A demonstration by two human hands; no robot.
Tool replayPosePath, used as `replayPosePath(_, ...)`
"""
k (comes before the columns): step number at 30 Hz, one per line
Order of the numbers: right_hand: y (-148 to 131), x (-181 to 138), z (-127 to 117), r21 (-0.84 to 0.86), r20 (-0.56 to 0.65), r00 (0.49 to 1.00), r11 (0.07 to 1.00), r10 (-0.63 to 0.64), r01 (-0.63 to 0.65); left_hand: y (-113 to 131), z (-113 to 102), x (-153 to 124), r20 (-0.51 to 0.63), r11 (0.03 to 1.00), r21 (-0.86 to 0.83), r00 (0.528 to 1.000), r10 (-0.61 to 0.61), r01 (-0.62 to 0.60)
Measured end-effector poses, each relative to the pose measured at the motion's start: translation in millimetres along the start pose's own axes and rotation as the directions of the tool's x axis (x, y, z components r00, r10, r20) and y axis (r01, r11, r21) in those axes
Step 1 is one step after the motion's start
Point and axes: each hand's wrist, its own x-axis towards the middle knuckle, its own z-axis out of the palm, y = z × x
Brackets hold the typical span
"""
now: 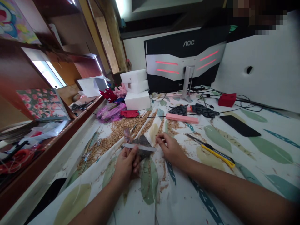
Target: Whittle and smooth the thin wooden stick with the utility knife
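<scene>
My left hand pinches a pale, flat strip with rounded ends between thumb and fingers. The strip lies roughly level across my view, over a dark grey, flat piece on the cloth. My right hand is closed just beyond the strip's right end, thumb and fingers drawn together. Whatever those fingers may hold is too small to make out. A crumpled, see-through wrapper stands behind the left hand. To the right lies a yellow and black utility knife, its blade out.
Brown shavings are scattered over the leaf-patterned cloth. Behind are a pink block, black gloves, a red box, white foam blocks and a monitor. A black phone-like slab lies right.
</scene>
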Motion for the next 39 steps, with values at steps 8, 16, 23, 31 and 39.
replayPosePath(8, -5.8, -1.3, 0.3, 0.016, 0.193, 0.967, 0.985, -0.169, 0.169, 1.4, 0.2, -0.6, 0.06, 0.997, 0.044, 0.997, 0.054, -0.057)
replayPosePath(16, -9.9, -5.3, 2.0, 0.034, 0.288, 0.939, 0.982, -0.189, 0.187, 0.2, 2.1, -0.7, 0.025, 0.998, 0.048, 0.999, 0.031, -0.033)
replayPosePath(23, -13.6, -7.0, -0.2, 0.088, 0.334, 0.935, 0.991, -0.123, 0.099, 2.0, 1.8, -0.4, 0.053, 0.999, 0.038, 0.998, 0.022, -0.024)
replayPosePath(31, -19.2, -12.4, 4.3, 0.152, 0.406, 0.906, 0.986, -0.122, 0.065, 0.2, 3.4, -2.5, -0.017, 0.996, 0.077, 0.999, -0.039, 0.04)
replayPosePath(39, -21.7, -14.9, 4.5, 0.215, 0.438, 0.899, 0.971, -0.002, -0.102, -1.4, 3.1, -0.8, 0.054, 0.996, 0.082, 0.998, -0.025, 0.021)
